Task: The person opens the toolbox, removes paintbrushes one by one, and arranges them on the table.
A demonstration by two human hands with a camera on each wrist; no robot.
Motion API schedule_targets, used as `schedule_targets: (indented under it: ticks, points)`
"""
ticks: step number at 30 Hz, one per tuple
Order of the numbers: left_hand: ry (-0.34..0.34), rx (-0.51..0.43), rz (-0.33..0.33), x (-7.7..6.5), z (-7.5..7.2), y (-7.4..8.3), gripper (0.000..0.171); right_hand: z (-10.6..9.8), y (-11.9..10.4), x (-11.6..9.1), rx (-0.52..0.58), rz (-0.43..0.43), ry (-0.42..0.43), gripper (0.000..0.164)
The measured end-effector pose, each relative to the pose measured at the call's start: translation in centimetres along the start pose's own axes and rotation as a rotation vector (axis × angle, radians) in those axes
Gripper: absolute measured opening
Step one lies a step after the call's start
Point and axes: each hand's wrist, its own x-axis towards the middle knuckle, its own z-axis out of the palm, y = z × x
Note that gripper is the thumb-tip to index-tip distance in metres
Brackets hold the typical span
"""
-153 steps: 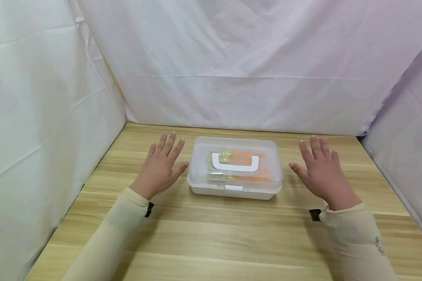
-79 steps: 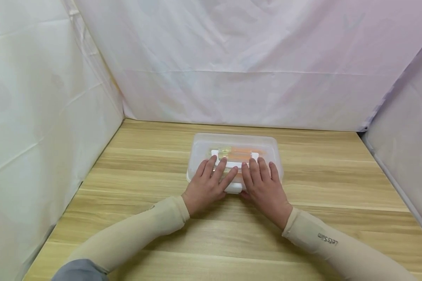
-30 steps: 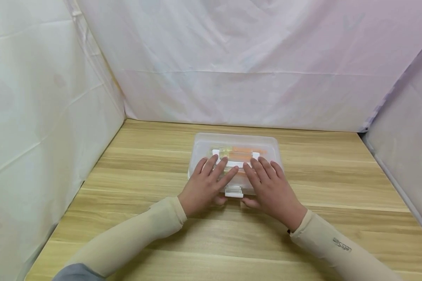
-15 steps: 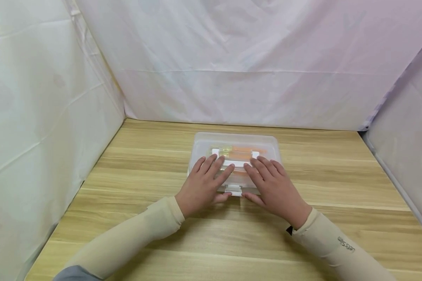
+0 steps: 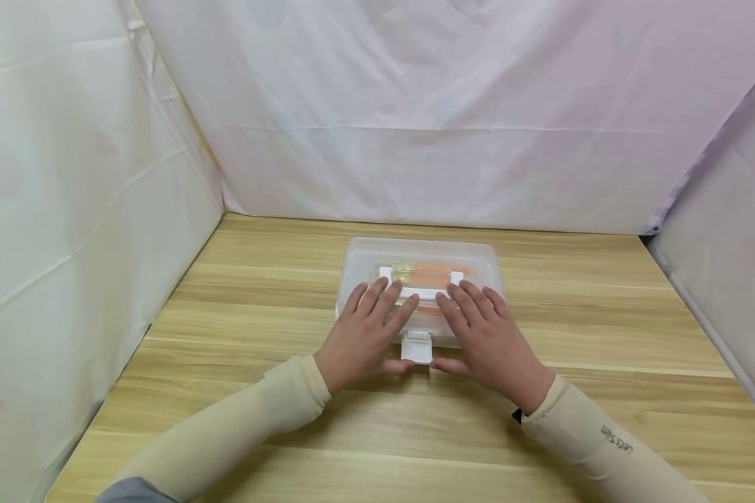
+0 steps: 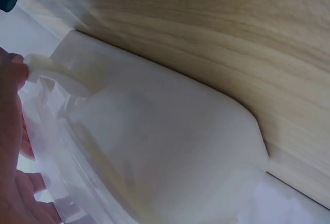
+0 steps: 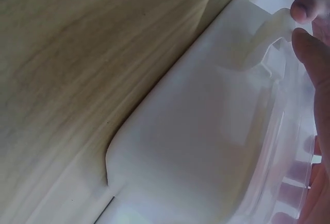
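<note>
White latch point(image 5: 416, 351) on plastic storage box point(image 6: 170, 110) flipped out, lid point(image 5: 478, 253) still down under splayed, non-gripping left hand point(image 5: 355, 337) and right hand point(image 5: 497, 340), thumbs point(image 5: 451, 365) at latch.

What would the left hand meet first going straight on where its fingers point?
Probably the white carry handle on the clear box lid: its left end looks right in front of the left hand. Depth is unclear, so they may already touch.

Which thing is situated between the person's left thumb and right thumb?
In the head view, the white latch of the box lies between left thumb and right thumb.
</note>
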Motion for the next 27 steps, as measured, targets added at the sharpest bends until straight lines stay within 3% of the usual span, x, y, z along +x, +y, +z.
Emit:
schedule_targets:
  ticks: [8,13,18,27]
  points:
    - [-0.024,0.016,0.002,-0.1,0.2,0.0,0.112,0.0,-0.2,0.0,-0.001,0.003,0.01,0.111]
    - [-0.014,0.017,0.003,-0.3,-0.2,-0.4,0.104,-0.5,0.2,-0.1,0.054,-0.004,0.063,0.096]
    - [0.052,0.02,-0.029,-0.6,-0.9,-1.7,0.097,-1.0,1.3,-0.5,0.058,0.025,0.137,0.08]
    - [0.092,0.013,-0.11,-1.8,-1.0,-4.7,0.089,-1.3,3.4,-1.6,0.076,0.098,0.154,0.082]
